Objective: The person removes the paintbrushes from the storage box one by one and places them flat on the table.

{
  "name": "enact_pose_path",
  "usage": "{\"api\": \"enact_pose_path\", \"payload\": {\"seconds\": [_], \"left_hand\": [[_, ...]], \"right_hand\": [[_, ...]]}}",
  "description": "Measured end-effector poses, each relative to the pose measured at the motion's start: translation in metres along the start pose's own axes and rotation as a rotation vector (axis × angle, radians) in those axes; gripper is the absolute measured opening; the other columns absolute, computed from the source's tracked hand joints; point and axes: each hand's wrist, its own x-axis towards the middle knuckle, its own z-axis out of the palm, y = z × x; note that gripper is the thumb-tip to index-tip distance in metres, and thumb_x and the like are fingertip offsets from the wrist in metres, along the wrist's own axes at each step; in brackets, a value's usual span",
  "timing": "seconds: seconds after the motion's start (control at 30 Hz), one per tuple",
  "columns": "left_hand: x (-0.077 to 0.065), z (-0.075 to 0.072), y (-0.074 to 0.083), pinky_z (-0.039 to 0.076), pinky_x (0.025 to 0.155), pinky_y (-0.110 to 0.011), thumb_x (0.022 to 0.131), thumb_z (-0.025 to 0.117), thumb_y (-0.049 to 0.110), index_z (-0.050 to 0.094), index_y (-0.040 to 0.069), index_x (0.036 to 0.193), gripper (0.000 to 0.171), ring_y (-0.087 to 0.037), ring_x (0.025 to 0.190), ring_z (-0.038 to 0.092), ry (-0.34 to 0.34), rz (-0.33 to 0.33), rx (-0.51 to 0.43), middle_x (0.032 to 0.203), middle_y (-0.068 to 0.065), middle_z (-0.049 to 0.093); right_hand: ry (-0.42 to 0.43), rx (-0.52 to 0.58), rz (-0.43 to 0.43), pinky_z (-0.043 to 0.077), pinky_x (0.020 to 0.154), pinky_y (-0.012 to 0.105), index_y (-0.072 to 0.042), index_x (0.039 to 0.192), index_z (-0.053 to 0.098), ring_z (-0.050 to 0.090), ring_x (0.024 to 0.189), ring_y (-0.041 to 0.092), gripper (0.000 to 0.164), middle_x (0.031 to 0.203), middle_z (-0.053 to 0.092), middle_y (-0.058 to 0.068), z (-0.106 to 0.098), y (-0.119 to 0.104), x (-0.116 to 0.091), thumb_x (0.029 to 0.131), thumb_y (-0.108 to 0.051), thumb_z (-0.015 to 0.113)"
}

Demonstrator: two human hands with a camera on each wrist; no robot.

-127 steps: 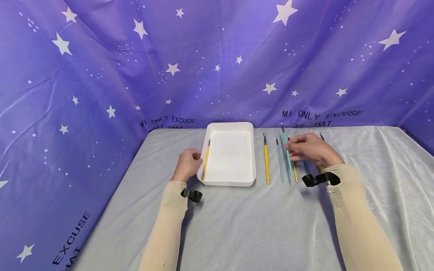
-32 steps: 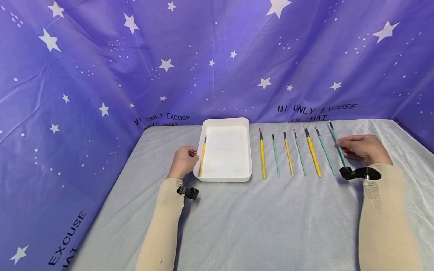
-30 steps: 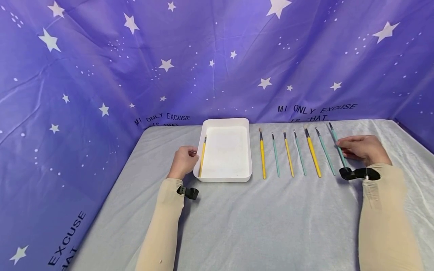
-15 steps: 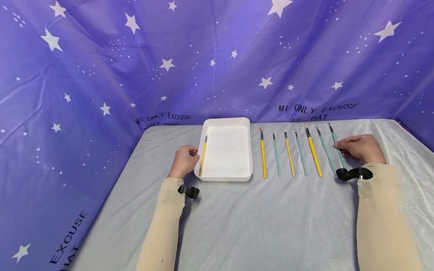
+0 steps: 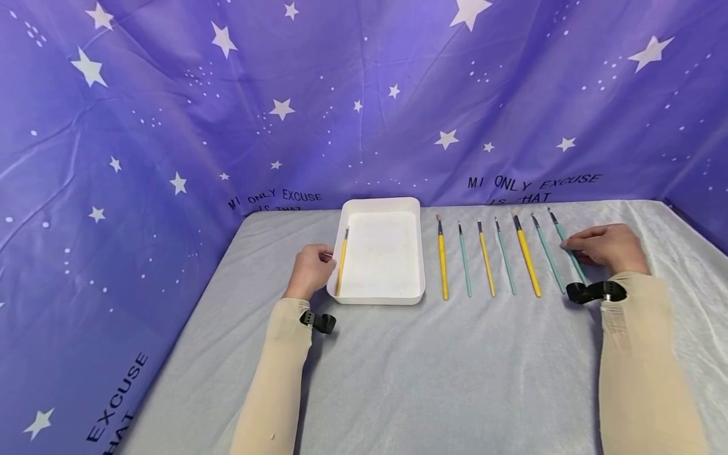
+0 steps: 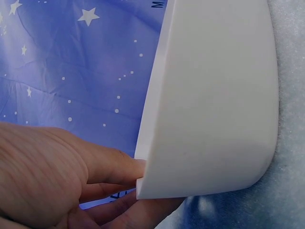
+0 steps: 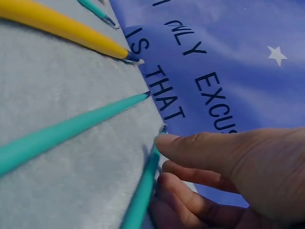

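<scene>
My left hand holds the left rim of a white tray. In the left wrist view its thumb lies on the rim of the tray with fingers beneath. Inside, along the left wall, rests a thin yellow paintbrush. At the right end of a row of paintbrushes, my right hand pinches a teal paintbrush between thumb and fingers. That brush slants, bristles toward the back; part of its handle is covered by the hand. Up close, the right wrist view shows the pinched teal paintbrush.
Left of the held brush lie a teal brush, a thick yellow brush, another teal brush, a thin yellow brush, then several more. Grey cloth covers the table; a purple starry curtain hangs behind it.
Earlier my right hand held a teal brush over the row's middle; it has since moved to the right end. Lately the held brush's tip has swung slightly left. The left hand stays at the tray.
</scene>
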Motion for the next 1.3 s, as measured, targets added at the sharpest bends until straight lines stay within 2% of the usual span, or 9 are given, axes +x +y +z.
{"api": "enact_pose_path", "payload": {"seconds": [0.1,0.3,0.43,0.5,0.67,0.8,1.0,1.1,1.3], "left_hand": [[0.000,0.000,0.000,0.058,0.083,-0.041,0.097,0.061,0.005,0.071,0.000,0.122,0.028,-0.030,0.100,0.068,-0.002,0.007,-0.002,0.109,-0.018,0.073],[0.000,-0.002,0.000,0.058,0.084,-0.041,0.096,0.061,0.005,0.071,0.000,0.122,0.028,-0.031,0.101,0.069,-0.004,0.010,0.007,0.109,-0.019,0.073],[0.001,-0.001,0.000,0.058,0.083,-0.040,0.096,0.062,0.004,0.071,0.000,0.121,0.028,-0.031,0.100,0.069,-0.001,0.012,0.008,0.109,-0.018,0.073],[0.002,-0.001,0.000,0.058,0.082,-0.039,0.095,0.062,0.005,0.072,0.000,0.121,0.028,-0.030,0.099,0.069,-0.005,0.012,0.007,0.109,-0.018,0.073],[0.002,-0.002,0.000,0.058,0.082,-0.039,0.096,0.063,0.005,0.072,0.001,0.121,0.028,-0.029,0.099,0.068,-0.004,0.001,-0.006,0.109,-0.017,0.073],[0.001,-0.003,-0.002,0.057,0.082,-0.038,0.096,0.063,0.005,0.071,0.001,0.122,0.027,-0.029,0.099,0.068,-0.002,-0.009,-0.013,0.109,-0.017,0.073],[0.000,-0.003,0.001,0.057,0.082,-0.038,0.096,0.063,0.006,0.071,0.001,0.123,0.028,-0.029,0.100,0.068,-0.006,-0.020,-0.009,0.110,-0.017,0.073],[0.000,-0.004,0.002,0.056,0.081,-0.037,0.096,0.063,0.006,0.071,0.002,0.123,0.028,-0.028,0.099,0.068,-0.011,-0.023,-0.010,0.110,-0.017,0.072],[-0.001,-0.003,0.001,0.056,0.079,-0.037,0.096,0.063,0.006,0.071,0.001,0.122,0.028,-0.028,0.098,0.067,-0.013,-0.018,-0.018,0.109,-0.017,0.072]], "right_hand": [[0.009,0.018,0.028,0.051,0.060,0.027,-0.010,0.107,0.075,0.066,0.061,0.001,0.031,0.061,0.066,-0.021,-0.002,-0.003,-0.002,0.091,-0.036,0.075],[-0.018,0.031,-0.025,0.054,0.061,0.027,-0.008,0.106,0.073,0.066,0.063,0.002,0.031,0.067,0.069,-0.016,0.000,-0.015,-0.006,0.093,-0.036,0.070],[-0.050,0.058,-0.054,0.057,0.065,0.028,0.004,0.124,0.063,0.066,0.068,0.002,0.052,0.075,0.068,-0.015,0.008,-0.027,-0.008,0.095,-0.038,0.068],[-0.073,0.075,-0.054,0.058,0.067,0.029,0.005,0.129,0.060,0.067,0.070,0.002,0.055,0.079,0.068,-0.014,0.013,-0.034,-0.009,0.097,-0.039,0.065],[-0.132,0.166,-0.079,0.061,0.073,0.030,0.007,0.130,0.057,0.069,0.073,0.003,0.050,0.083,0.068,-0.013,0.032,-0.058,-0.012,0.098,-0.030,0.065],[-0.162,0.161,-0.145,0.061,0.072,0.029,0.007,0.124,0.059,0.069,0.072,0.004,0.046,0.080,0.069,-0.010,0.045,-0.079,-0.015,0.096,-0.027,0.069],[-0.170,0.100,-0.204,0.062,0.074,0.031,0.007,0.121,0.062,0.070,0.077,0.008,0.044,0.107,0.068,0.016,0.056,-0.105,-0.019,0.096,-0.029,0.069],[-0.182,0.099,-0.226,0.062,0.076,0.032,0.007,0.122,0.062,0.071,0.077,0.009,0.045,0.115,0.064,0.023,0.061,-0.116,-0.021,0.096,-0.029,0.069],[-0.221,0.136,-0.240,0.062,0.079,0.033,0.007,0.120,0.062,0.073,0.079,0.012,0.042,0.110,0.066,0.019,0.074,-0.137,-0.025,0.097,-0.026,0.069]]}}
